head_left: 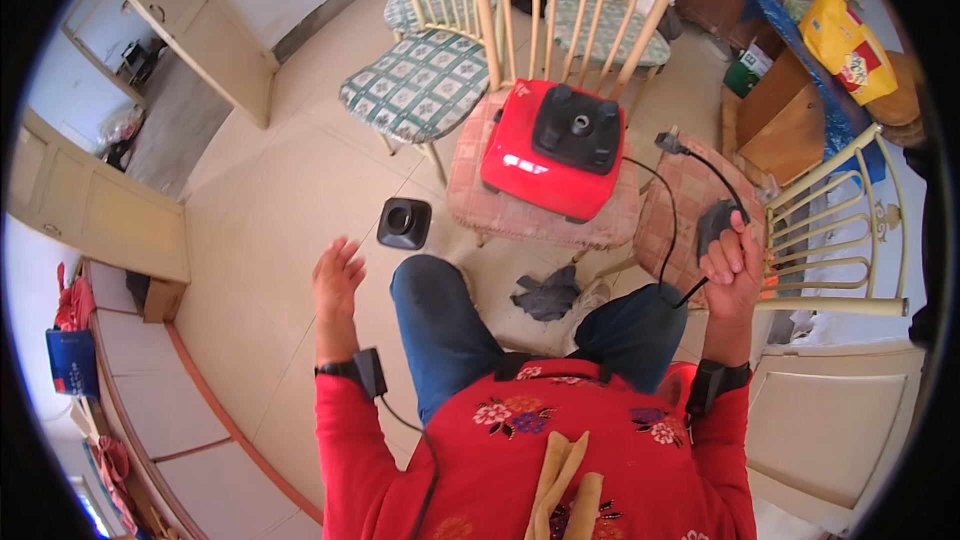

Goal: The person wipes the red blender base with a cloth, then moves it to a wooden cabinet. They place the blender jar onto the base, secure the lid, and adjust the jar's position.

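Observation:
My left hand [338, 278] is raised over the floor beside my knee, fingers spread and nothing in it. A square black plastic part [416, 237] with a round collar lies on the floor just beyond it. My right hand [733, 262] is closed around a black power cord [722, 177], whose plug [669, 141] hangs out over the right chair seat. The cord loops back to a red blender base [518, 166] with a black top, sitting on the chair in front of me. A dark grey cloth [714, 224] shows beside my right fingers; I cannot tell whether they touch it.
Patterned chairs [420, 80] stand behind the blender's chair [470, 205], and another chair [690, 185] is at my right. A grey rag [547, 296] lies on the floor between my feet. A cardboard box [775, 130] and a yellow bag [845, 45] are at the far right.

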`<state>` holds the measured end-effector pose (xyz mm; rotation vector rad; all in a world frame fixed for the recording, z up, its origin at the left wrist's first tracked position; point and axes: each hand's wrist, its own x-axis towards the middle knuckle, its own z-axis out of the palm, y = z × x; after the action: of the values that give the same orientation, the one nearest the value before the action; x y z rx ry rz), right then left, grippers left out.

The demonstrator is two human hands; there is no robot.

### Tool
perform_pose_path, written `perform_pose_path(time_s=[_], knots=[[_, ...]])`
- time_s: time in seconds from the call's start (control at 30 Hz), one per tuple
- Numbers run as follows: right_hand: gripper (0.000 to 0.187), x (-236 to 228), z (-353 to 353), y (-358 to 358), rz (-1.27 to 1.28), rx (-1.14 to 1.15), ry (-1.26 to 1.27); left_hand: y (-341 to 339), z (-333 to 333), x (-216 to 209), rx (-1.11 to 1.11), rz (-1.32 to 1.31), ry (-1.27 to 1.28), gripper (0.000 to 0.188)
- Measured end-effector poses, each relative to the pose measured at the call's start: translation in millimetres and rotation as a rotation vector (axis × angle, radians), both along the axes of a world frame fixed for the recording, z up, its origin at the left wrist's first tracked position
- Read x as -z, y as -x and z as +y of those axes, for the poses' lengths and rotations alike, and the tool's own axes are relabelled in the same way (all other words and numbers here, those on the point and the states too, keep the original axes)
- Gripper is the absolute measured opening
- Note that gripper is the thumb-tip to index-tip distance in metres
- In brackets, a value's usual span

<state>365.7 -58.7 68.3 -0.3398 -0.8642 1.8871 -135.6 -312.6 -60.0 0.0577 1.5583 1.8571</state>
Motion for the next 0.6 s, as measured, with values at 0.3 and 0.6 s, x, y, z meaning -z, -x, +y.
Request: perform_pose_path(time_s=[0.3,0.6], knots=[[0.024,22.0,13.6,45.8,0.075,-0.205,0.218,-12.7,-1.6,29.6,-0.026,-0.075,0.045,0.044],[0.016,59.4,43.5,71.8,-0.173,0.106,0.425,-57.5,48.4,0.7,0.198,0.044,0.02,0.042]])
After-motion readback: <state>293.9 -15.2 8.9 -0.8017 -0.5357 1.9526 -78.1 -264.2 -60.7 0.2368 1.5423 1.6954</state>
